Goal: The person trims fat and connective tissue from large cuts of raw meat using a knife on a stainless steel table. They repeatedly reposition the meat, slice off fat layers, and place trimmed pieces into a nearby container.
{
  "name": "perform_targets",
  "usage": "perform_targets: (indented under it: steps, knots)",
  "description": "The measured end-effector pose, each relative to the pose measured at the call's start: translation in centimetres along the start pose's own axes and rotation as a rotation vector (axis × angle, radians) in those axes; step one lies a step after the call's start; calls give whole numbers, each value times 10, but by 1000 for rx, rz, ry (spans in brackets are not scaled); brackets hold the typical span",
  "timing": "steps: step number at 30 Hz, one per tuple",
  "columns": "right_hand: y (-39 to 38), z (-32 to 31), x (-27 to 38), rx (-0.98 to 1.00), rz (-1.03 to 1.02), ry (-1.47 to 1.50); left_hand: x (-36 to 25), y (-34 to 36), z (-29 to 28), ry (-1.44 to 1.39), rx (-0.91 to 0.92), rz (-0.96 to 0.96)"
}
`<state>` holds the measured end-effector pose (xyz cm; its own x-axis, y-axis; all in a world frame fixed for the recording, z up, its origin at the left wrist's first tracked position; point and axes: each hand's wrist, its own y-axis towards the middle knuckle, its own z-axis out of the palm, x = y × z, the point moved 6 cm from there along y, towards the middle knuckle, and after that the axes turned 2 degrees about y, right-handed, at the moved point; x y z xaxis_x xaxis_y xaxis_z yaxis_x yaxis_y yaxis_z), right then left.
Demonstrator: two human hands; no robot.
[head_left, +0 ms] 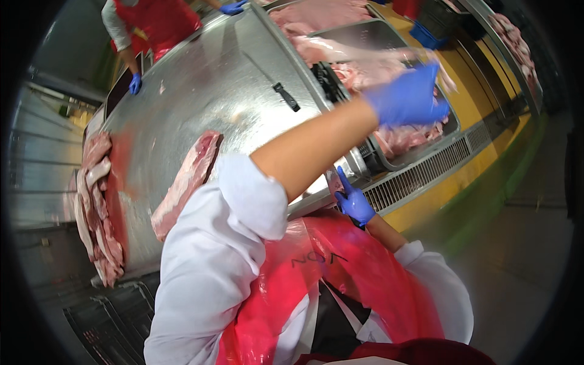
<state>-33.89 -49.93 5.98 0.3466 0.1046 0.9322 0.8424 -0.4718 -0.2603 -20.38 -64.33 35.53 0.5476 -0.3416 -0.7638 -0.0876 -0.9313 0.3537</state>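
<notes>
My left arm reaches across to the right, and my gloved left hand [410, 100] is over a grey tray [395, 164] of pale pink meat pieces. Motion smears its fingers. A long pale strip of meat or fat [365, 51], also blurred, passes just beyond it; whether I grip it cannot be told. At the table's near edge, my gloved right hand [358, 205] is closed around a knife [359, 223], its index finger stretched forward. Part of the black handle shows below the palm. A long slab of raw meat [188, 182] lies on the steel table [201, 103], left of my arm.
Another knife [286, 97] with a black handle lies on the table. Several meat strips [97, 213] are piled along its left edge. A co-worker in a red apron [158, 24] stands at the far side, gloved hands at the edge. Black crates [112, 322] stand lower left.
</notes>
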Motion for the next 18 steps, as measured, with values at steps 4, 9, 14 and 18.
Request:
perform_targets:
  steps: [4,9,14,18]
  knots:
    - [32,17,-47,114,-269,148,37,-180,9,143,-215,-5]
    - [57,30,-15,97,-101,108,120,-508,-18,389,-338,-763]
    - [116,102,51,263,-215,-83,62,-759,-66,504,-863,-1193]
    - [148,209,112,563,-107,-217,50,-903,-93,579,-1245,-1411]
